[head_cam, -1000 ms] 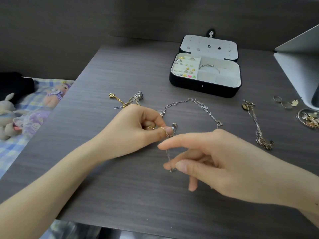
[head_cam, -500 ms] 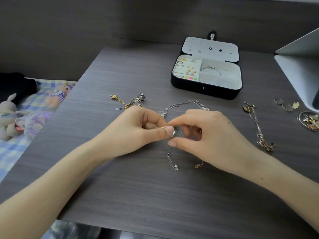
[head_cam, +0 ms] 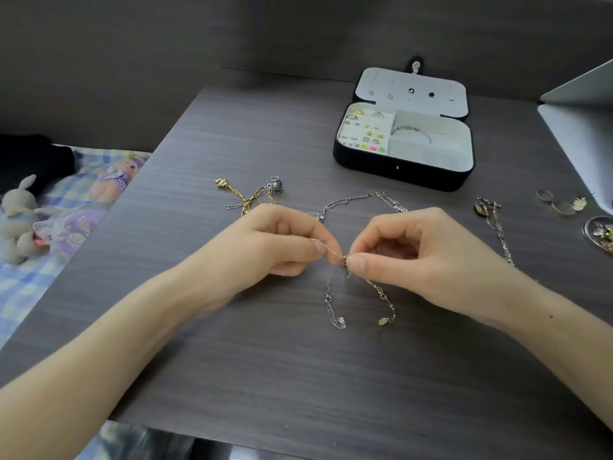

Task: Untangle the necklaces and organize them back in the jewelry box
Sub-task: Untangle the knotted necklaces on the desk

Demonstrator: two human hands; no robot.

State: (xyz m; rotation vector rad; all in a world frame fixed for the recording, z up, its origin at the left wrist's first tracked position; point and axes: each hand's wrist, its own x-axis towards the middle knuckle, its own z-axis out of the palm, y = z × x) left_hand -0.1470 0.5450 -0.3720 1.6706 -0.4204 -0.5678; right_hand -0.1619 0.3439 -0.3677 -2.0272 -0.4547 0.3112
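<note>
As the left hand (head_cam: 275,249) pinches the tangled necklaces (head_cam: 329,298), the right hand (head_cam: 418,257) pinches them just beside it.

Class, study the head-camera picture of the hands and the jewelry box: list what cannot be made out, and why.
- Head view: how the tangled chains interlock is too fine to see and partly covered by the left hand and right hand pinching them.
- Head view: the small dish is cut off by the right edge.
- Head view: the earrings in the jewelry box are too small to identify.
</note>
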